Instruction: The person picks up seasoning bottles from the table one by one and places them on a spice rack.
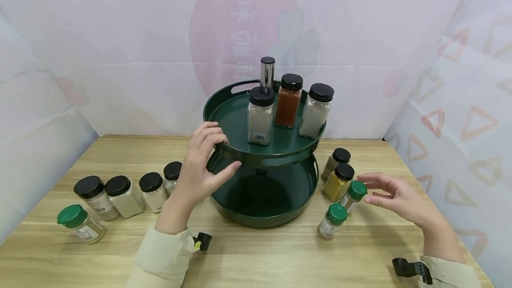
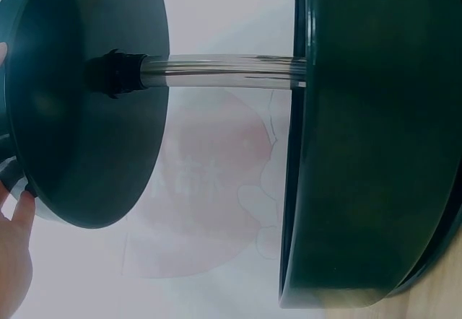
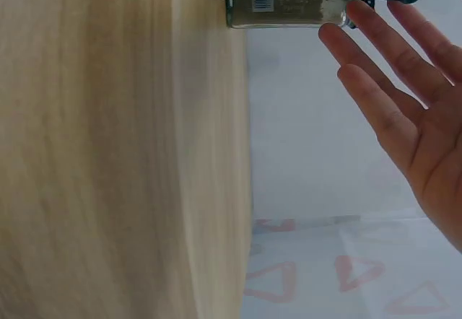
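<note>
Gripping the rim of the green upper tray [image 1: 230, 121], L hand [image 1: 198, 161] has fingers hooked over the edge, thumb on the outside lower down. R hand [image 1: 394, 197] is open, fingers spread right by a green-capped jar [image 1: 353, 196] standing on the table [image 1: 256, 257] just L of its fingertips; can't tell if they touch. Just beyond that jar: yellow jar [image 1: 337, 186] w/ blk lid, then a brownish jar [image 1: 334, 162], also blk-lidded; 2nd green-capped jar [image 1: 331, 222] a bit farther L of R hand, nearer the person. R of L hand, up on the same tray: pale jar [image 1: 260, 121], red-brown jar [image 1: 288, 106], grey-white jar [image 1: 314, 117], all blk-lidded, + chrome post [image 1: 267, 74] w/ blk top. Below L hand: lower tray [image 1: 260, 221]. Out L of L hand: row of 4 blk-lidded jars [image 1: 125, 199], closest one part-hidden, + 3rd green-capped jar [image 1: 84, 226] near the row's far end.
</note>
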`<action>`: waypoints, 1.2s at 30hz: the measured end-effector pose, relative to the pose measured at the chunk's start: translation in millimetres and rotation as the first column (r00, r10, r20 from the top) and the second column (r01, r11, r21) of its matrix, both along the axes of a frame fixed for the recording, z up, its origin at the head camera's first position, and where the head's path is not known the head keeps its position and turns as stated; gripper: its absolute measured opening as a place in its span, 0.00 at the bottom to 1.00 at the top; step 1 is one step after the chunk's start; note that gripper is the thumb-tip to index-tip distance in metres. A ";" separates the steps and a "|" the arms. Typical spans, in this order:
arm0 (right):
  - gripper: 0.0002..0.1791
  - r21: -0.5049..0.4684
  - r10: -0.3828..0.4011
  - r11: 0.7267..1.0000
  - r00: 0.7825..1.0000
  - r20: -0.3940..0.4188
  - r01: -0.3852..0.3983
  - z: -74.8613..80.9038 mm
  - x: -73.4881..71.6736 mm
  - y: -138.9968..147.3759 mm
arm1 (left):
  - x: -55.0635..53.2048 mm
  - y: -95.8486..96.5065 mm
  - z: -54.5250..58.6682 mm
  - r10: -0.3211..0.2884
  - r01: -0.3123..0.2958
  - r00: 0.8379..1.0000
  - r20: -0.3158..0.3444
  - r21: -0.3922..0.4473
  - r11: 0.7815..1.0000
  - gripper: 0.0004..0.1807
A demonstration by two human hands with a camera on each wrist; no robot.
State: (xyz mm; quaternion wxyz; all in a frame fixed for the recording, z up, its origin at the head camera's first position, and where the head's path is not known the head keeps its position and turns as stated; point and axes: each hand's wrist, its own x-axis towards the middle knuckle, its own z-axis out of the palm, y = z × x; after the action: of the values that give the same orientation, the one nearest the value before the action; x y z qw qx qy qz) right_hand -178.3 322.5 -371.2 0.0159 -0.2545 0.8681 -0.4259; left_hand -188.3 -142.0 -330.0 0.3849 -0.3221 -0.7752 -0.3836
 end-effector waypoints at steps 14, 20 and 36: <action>0.21 -0.070 0.068 0.996 0.995 0.078 -0.063 -19.2 -5.8 -4.9 | -0.3 -0.3 -0.9 -0.006 0.006 1.000 0.008 0.004 1.000 0.29; 0.23 -0.114 0.120 0.988 0.983 0.136 -0.105 -25.1 -5.8 -3.2 | -0.6 0.9 -1.1 -0.001 0.002 1.000 0.013 -0.009 1.000 0.30; 0.21 -0.145 0.215 0.970 0.967 0.138 -0.195 -24.8 -10.7 -5.6 | 0.5 0.1 0.2 0.003 -0.003 1.000 0.003 -0.001 1.000 0.30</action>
State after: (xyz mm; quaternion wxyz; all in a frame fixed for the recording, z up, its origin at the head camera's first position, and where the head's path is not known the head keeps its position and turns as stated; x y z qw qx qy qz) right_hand -189.0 316.9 -396.0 0.1098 -0.3100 0.8036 -0.4961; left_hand -187.8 -141.9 -329.8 0.3843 -0.3206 -0.7765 -0.3828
